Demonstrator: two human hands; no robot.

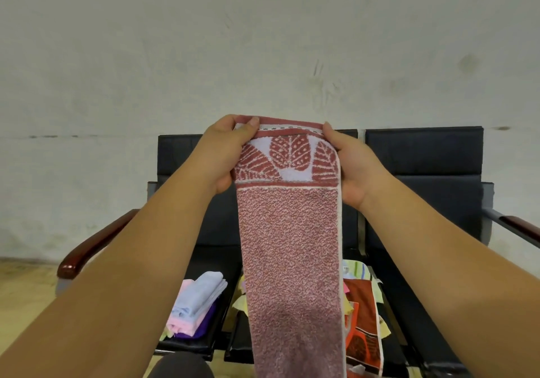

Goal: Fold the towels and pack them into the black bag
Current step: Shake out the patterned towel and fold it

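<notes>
2 black chairs (423, 158) are standing by the far wall (263, 41). A folded stack (198, 301) is lying on the left seat (226, 260); loose orange towels (362, 313) on the right are sitting partly hidden behind the hanging pink towel (292, 260). The left hand (222, 155) and right hand (353, 167) are gripping its top corners, holding it up, leaf-patterned band uppermost.

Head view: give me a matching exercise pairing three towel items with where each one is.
Things:
1 pink leaf towel
2 folded towel stack
3 orange towel

Places:
A piled on the left seat
B lying unfolded among other loose towels
C hanging, gripped at its top by the left hand and right hand

Pairs: 1-C, 2-A, 3-B
</notes>
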